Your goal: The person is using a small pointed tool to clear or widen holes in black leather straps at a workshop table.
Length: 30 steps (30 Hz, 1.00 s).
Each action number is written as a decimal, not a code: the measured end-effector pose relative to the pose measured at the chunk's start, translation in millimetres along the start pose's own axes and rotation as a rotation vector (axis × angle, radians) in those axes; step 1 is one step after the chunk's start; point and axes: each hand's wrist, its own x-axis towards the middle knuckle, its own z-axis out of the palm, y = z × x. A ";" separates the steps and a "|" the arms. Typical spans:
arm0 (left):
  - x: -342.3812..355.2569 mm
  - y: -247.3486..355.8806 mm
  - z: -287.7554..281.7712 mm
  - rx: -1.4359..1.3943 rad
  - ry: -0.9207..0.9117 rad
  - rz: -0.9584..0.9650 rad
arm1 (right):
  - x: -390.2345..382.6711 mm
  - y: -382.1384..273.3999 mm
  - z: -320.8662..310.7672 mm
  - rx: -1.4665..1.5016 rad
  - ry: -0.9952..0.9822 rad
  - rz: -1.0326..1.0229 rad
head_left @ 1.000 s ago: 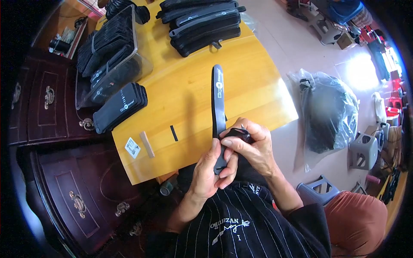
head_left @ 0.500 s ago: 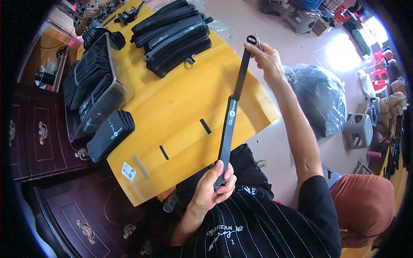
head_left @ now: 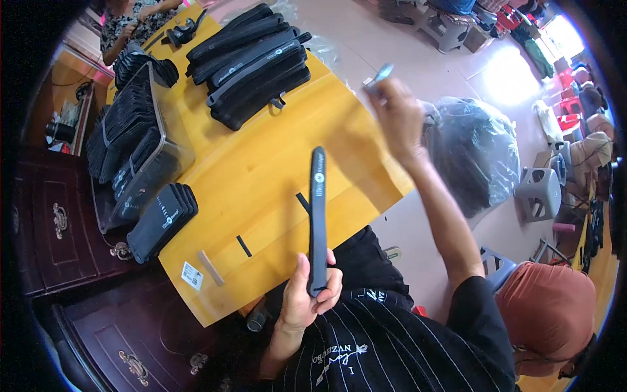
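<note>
Upright in my left hand (head_left: 308, 297) is a narrow dark grey padded sleeve (head_left: 318, 209) with small white printing, its lower end gripped between thumb and fingers. My right hand (head_left: 400, 117) is raised at the upper right, apart from the sleeve and smeared by motion. From its closed fingers sticks a small pale, shiny thing (head_left: 380, 75), too blurred to name. Below the sleeve, the yellow table (head_left: 261, 189) bears two short black strips, one (head_left: 243, 246) to the left and one (head_left: 303, 202) partly behind the sleeve.
At the far side lies a pile of black padded sleeves (head_left: 255, 65). A clear plastic bin (head_left: 173, 147) with bundled black pieces stands left, a small dark stack (head_left: 163, 222) before it. A wrapped bundle (head_left: 473, 157) and grey stool (head_left: 539, 193) are right. Another person (head_left: 130, 29) is at the far left.
The black strap with a ringed end that stretched from the sleeve to my right hand no longer shows. My right hand is now apart from the sleeve. The sleeve has shifted left and stands straighter.
</note>
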 end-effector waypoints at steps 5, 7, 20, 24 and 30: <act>-4.6 10.7 -7.6 0.112 0.060 0.127 | -36.9 -44.1 30.0 0.097 -0.363 -0.044; -6.5 11.3 -11.4 0.104 0.080 0.166 | -42.1 -54.0 42.4 0.119 -0.371 -0.065; -7.6 20.5 -31.3 0.130 0.191 0.249 | -34.0 -95.1 80.9 0.208 -0.523 0.084; -8.7 19.8 -35.0 0.136 0.179 0.268 | -33.1 -93.7 85.3 0.255 -0.565 0.141; -11.7 16.1 -32.2 0.154 0.137 0.334 | -31.9 -85.3 68.4 0.251 -0.634 0.106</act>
